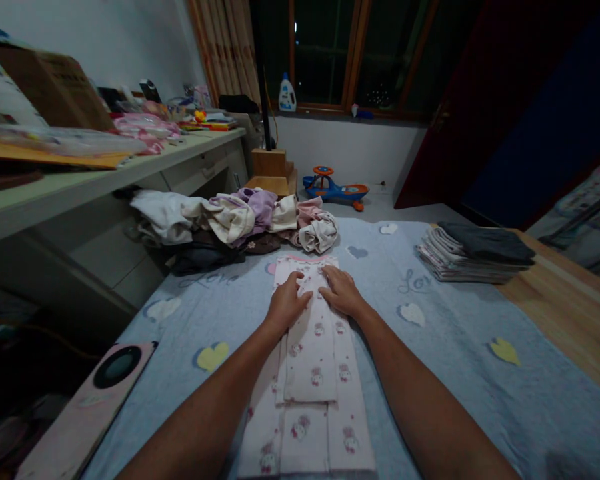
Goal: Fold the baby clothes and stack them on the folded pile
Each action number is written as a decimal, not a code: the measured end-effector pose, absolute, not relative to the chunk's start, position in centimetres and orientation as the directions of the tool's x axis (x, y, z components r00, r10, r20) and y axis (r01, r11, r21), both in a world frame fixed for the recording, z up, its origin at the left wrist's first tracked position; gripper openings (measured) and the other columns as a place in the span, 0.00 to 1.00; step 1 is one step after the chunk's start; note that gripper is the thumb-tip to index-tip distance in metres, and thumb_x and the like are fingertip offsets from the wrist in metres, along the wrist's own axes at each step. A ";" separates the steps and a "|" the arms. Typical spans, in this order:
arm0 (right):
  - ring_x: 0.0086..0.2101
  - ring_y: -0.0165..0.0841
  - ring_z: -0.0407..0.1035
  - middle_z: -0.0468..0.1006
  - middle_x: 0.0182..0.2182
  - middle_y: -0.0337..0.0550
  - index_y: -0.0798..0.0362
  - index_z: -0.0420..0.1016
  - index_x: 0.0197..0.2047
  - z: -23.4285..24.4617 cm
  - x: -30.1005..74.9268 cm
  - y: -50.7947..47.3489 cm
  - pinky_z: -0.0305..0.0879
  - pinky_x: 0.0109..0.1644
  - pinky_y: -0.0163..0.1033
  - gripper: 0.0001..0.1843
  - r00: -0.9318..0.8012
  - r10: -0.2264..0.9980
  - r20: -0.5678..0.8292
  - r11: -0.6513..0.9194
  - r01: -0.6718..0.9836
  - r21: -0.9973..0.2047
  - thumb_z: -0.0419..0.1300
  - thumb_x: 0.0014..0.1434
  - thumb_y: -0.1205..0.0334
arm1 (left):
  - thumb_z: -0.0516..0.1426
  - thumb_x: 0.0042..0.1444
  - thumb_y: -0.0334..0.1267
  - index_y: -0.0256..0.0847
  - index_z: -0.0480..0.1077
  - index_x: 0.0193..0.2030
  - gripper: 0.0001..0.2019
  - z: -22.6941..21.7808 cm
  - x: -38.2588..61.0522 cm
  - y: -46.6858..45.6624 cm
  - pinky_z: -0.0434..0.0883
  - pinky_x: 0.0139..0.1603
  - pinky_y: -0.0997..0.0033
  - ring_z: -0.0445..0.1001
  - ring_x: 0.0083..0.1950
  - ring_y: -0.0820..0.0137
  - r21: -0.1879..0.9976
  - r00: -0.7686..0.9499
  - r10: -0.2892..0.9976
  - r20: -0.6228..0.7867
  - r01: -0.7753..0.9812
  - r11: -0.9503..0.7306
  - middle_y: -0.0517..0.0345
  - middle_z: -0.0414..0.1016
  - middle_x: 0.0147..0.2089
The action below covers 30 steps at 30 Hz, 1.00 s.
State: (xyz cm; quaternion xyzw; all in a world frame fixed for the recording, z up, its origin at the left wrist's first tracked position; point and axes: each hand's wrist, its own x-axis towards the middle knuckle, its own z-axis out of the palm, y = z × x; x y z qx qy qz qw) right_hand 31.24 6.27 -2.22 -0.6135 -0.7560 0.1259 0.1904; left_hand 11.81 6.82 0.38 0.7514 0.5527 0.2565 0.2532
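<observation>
The left grip (287,304) and right grip (342,291) are both released, palms flat and fingers loosely spread, just beside each other. Neither clenches anything; they rest on a folded white-and-pink knit garment (310,357) printed with small cartoon animal faces and edged in pink along its far end. It lies in soft, flat layers, a narrower panel on top of a wider one, on a pale blue bedcover (430,380) appliquéd with hearts and stitched lettering. Its near end runs to the bottom of the view, and the hands hide part of its top layer. Beyond it sits a crumpled heap of clothes (235,223) in white, lilac, cream and dark fabrics, its separate pieces hard to make out in the dim light. To the right lies a neat stack of folded clothes (473,257), dark on top.
</observation>
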 end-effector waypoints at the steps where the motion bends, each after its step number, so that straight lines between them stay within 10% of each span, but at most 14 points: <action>1: 0.68 0.42 0.47 0.56 0.69 0.56 0.55 0.55 0.70 -2.2 31.2 6.2 0.41 0.69 0.54 0.34 -0.180 0.976 0.125 0.215 0.888 -0.407 0.55 0.63 0.54 | 0.61 0.55 0.37 0.43 0.65 0.54 0.20 0.4 11.9 6.8 0.70 0.42 0.69 0.78 0.43 0.65 0.664 0.262 0.959 0.108 0.699 -0.265 0.59 0.76 0.38; 13: 0.69 0.40 0.43 0.52 0.71 0.53 0.57 0.53 0.71 -1.5 31.2 6.0 0.38 0.70 0.53 0.33 -0.191 0.981 0.043 0.193 0.907 -0.374 0.49 0.65 0.57 | 0.58 0.56 0.33 0.45 0.67 0.55 0.19 0.1 12.2 6.4 0.69 0.59 0.62 0.75 0.56 0.63 0.729 0.391 0.891 0.232 0.536 -0.426 0.55 0.77 0.55; 30: 0.69 0.43 0.42 0.51 0.70 0.56 0.59 0.51 0.71 -1.7 31.9 6.2 0.39 0.70 0.52 0.39 -0.250 0.968 0.035 0.244 0.892 -0.380 0.54 0.61 0.54 | 0.57 0.57 0.30 0.39 0.77 0.47 0.12 0.0 12.6 6.3 0.67 0.61 0.66 0.75 0.54 0.65 0.747 0.472 0.856 0.213 0.485 -0.454 0.52 0.79 0.50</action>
